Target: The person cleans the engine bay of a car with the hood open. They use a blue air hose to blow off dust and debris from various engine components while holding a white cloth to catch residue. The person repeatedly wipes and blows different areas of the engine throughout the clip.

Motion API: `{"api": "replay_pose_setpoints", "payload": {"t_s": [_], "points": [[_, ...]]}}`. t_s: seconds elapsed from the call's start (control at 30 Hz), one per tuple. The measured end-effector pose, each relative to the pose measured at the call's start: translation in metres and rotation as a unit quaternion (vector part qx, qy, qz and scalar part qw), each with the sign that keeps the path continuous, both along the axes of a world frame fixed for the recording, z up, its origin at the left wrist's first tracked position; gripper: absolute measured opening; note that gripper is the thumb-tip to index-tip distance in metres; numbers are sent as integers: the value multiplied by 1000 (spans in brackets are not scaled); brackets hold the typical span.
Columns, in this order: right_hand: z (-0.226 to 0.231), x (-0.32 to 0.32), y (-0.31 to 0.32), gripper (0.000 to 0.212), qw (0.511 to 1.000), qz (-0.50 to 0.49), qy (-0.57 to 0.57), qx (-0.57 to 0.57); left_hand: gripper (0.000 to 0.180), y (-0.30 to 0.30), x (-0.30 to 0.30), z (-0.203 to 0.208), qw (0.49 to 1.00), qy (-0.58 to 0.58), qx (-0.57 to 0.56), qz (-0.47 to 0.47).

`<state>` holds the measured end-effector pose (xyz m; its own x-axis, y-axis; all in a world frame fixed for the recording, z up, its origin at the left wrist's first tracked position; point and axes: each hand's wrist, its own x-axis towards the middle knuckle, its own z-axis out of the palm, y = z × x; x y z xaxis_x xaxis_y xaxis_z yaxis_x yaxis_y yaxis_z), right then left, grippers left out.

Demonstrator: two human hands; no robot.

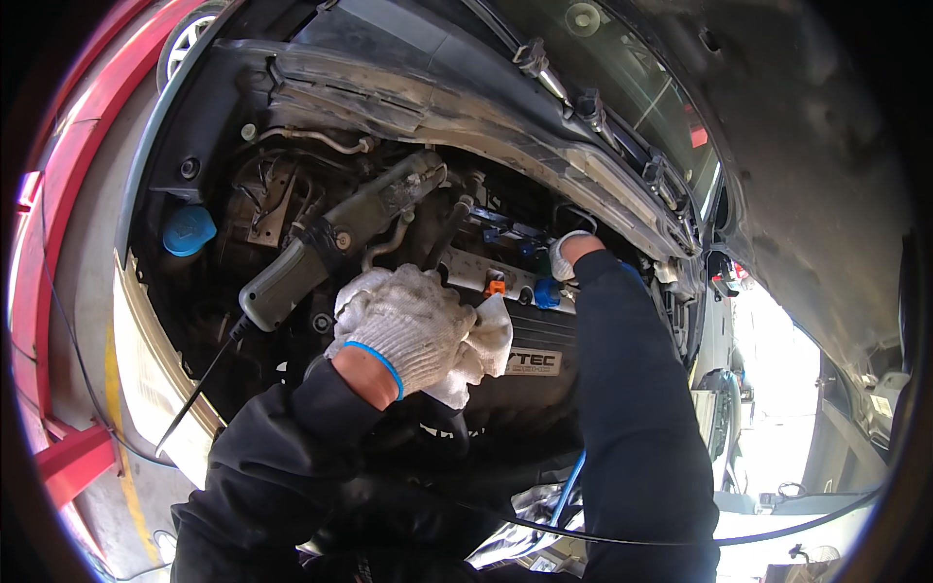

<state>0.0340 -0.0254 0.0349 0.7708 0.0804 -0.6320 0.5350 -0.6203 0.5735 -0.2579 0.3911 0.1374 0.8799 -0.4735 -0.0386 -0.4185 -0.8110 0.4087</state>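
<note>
My left hand (pixel 403 325), in a white knit glove with a blue cuff edge, is closed on a crumpled white rag (pixel 481 355) over the front of the engine cover (pixel 544 335). My right hand (pixel 567 255), also gloved, reaches down toward the back of the engine. Its fingers are hidden behind the wrist and sleeve, so what they touch does not show. Beside that hand, on the silver strip of the engine, sit a blue cap-like part (pixel 548 292) and an orange piece (pixel 496 288).
A grey corded work light (pixel 335 233) lies across the engine bay on the left. Near the fender is a blue reservoir cap (pixel 189 231). The raised hood (pixel 807 146) hangs at the right. A red lift post (pixel 58 194) stands at far left. A black cable (pixel 661 539) crosses below my right arm.
</note>
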Motion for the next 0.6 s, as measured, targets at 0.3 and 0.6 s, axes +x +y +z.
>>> {"api": "replay_pose_setpoints", "payload": {"t_s": [0.3,0.6], "points": [[41,-28,70,41,998,-14,32,-43,39,-1,-2,-7,1000,15,-22,12],[17,-24,71,40,998,-7,30,-49,46,-2,7,-1,997,78,6,-23]]}}
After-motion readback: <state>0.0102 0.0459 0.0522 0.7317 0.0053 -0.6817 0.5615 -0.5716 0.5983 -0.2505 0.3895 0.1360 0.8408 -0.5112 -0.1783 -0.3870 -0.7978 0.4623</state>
